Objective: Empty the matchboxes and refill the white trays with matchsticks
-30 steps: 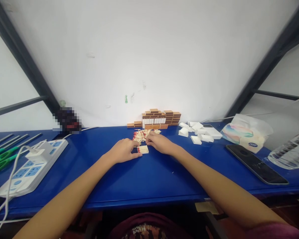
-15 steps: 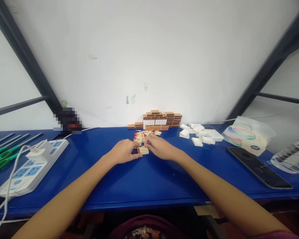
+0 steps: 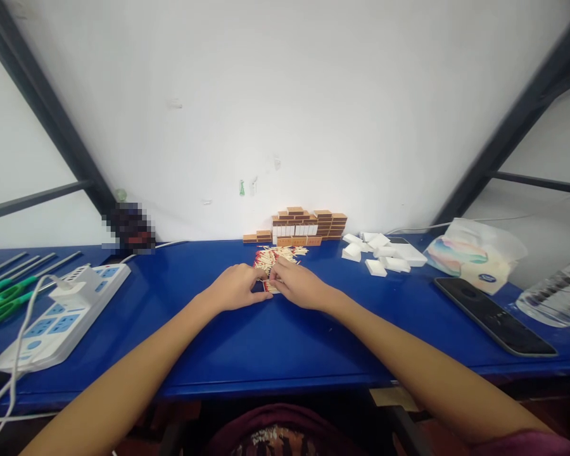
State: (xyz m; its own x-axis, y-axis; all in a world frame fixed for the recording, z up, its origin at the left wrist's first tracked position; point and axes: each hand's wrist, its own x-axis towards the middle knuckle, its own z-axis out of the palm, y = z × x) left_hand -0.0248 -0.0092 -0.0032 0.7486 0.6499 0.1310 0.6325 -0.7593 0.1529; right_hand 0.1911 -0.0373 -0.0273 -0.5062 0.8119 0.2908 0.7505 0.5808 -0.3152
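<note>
A small white matchbox tray [image 3: 267, 286] with red-tipped matches in it rests on the blue table. My left hand [image 3: 237, 287] is closed on its left end, thumb at the near side and fingers at the far side. Over the tray's right part is my right hand [image 3: 300, 283], thumb and fingers pinched together; what they hold, if anything, is too small to make out. Just beyond both hands lies a pile of loose matches [image 3: 275, 254] with red heads. Behind the pile stand stacked brown matchboxes [image 3: 297, 221] against the wall.
Several white tray pieces [image 3: 376, 267] lie at the right, beside a white box [image 3: 410, 256]. Farther right are a tissue pack [image 3: 475, 256], a black phone [image 3: 494, 316] and a clear plastic bottle [image 3: 555, 297]. A power strip [image 3: 61, 323] and green-handled scissors [image 3: 7, 297] are at the left.
My right hand has shifted slightly left, covering more of the matchbox tray. My left hand stays at the tray's left end.
</note>
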